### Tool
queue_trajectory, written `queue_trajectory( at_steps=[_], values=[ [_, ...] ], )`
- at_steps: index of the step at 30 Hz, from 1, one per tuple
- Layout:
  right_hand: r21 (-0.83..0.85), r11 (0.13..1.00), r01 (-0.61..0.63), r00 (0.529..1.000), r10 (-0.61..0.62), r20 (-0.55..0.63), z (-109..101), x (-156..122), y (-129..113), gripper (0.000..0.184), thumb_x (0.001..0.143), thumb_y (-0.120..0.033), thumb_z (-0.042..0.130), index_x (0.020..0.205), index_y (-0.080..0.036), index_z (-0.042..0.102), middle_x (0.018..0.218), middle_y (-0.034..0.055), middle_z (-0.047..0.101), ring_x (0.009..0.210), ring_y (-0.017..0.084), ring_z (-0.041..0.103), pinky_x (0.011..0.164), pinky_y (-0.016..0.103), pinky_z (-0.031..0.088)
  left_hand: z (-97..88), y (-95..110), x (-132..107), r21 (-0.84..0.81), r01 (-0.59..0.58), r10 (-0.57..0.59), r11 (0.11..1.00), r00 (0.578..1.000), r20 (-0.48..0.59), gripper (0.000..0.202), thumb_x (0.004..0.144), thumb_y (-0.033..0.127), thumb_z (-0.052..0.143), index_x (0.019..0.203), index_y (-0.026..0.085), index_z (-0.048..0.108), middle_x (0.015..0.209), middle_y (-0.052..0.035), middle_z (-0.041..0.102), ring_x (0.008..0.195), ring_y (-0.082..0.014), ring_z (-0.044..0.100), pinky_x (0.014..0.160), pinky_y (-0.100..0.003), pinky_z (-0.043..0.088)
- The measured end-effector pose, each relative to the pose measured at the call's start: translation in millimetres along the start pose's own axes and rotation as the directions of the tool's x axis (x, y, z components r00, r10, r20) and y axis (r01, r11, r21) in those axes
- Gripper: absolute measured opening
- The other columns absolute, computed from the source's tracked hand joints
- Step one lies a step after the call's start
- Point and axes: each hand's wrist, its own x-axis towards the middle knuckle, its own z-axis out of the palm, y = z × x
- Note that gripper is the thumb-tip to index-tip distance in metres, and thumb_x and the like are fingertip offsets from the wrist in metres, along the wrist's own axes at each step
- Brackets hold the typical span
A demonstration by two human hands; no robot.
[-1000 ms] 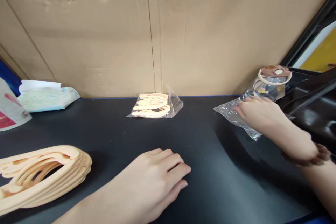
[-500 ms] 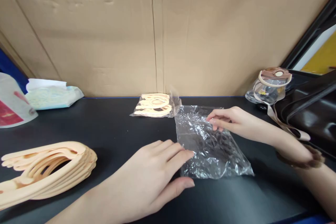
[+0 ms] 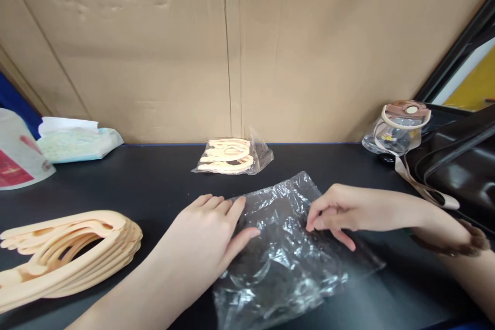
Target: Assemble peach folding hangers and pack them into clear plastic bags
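A clear, crinkled plastic bag (image 3: 278, 263) lies slanted on the black table in front of me. My left hand (image 3: 212, 232) rests palm down at the bag's left edge, fingers stretched out and thumb apart, over the plastic. On the right side of the bag, my right hand (image 3: 336, 214) pinches the film between thumb and index finger, with another finger sticking out. To the left of my left hand sits a stack of peach-coloured plastic hangers (image 3: 88, 258). Several more hangers in a clear bag (image 3: 228, 155) lie at the back, against the cardboard.
A cardboard wall (image 3: 174, 51) closes off the back of the table. At the left stand a white and red tub (image 3: 19, 149) and a tissue pack (image 3: 79, 139). A clear cup with a strap (image 3: 400, 131) and a black bag (image 3: 460, 160) are at the right.
The plastic bag has slid toward me and turned, away from the packed hangers. My left hand has shifted left; my right hand has come nearer and lower, with its fingers bent downward.
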Motion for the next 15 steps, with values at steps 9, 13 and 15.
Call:
queue_trajectory(
  at_steps=[9, 13, 15],
  values=[
    [-0.318, 0.945, -0.074, 0.982, 0.013, -0.188, 12, -6, -3, 0.021, 0.095, -0.022, 0.043, 0.091, -0.019, 0.064, 0.058, -0.0039, 0.067, 0.055, 0.012, 0.058, 0.053, 0.021, 0.035, 38.9, 3, -69, -0.079, -0.097, 0.069, 0.992, 0.951, -0.302, 0.076, 0.087, 0.057, 0.052, 0.15, 0.02, 0.029, 0.15, -0.011, 0.038, 0.131, -0.0342, 0.046, 0.1, -0.043, 0.048],
    [-0.511, 0.839, -0.186, 0.945, 0.011, -0.326, 18, -8, -5, 0.017, 0.089, -0.019, 0.049, 0.075, -0.021, 0.058, 0.056, -0.007, 0.063, 0.051, 0.011, 0.055, 0.052, 0.022, 0.031, 45.9, 6, -88, -0.088, -0.147, 0.128, 0.985, 0.974, -0.188, 0.087, 0.085, 0.058, 0.053, 0.153, 0.021, 0.015, 0.152, -0.0106, 0.034, 0.137, -0.0342, 0.036, 0.109, -0.049, 0.036],
    [-0.544, 0.827, -0.145, 0.955, -0.027, -0.295, 23, -6, -11, 0.024, 0.088, -0.031, 0.058, 0.067, -0.021, 0.057, 0.057, -0.006, 0.062, 0.05, 0.011, 0.053, 0.051, 0.023, 0.029, 41.2, 8, -89, -0.142, -0.14, 0.12, 0.98, 0.983, -0.142, 0.092, 0.083, 0.065, 0.051, 0.154, 0.023, 0.012, 0.153, -0.0103, 0.031, 0.139, -0.0347, 0.033, 0.112, -0.054, 0.028]
  ],
)
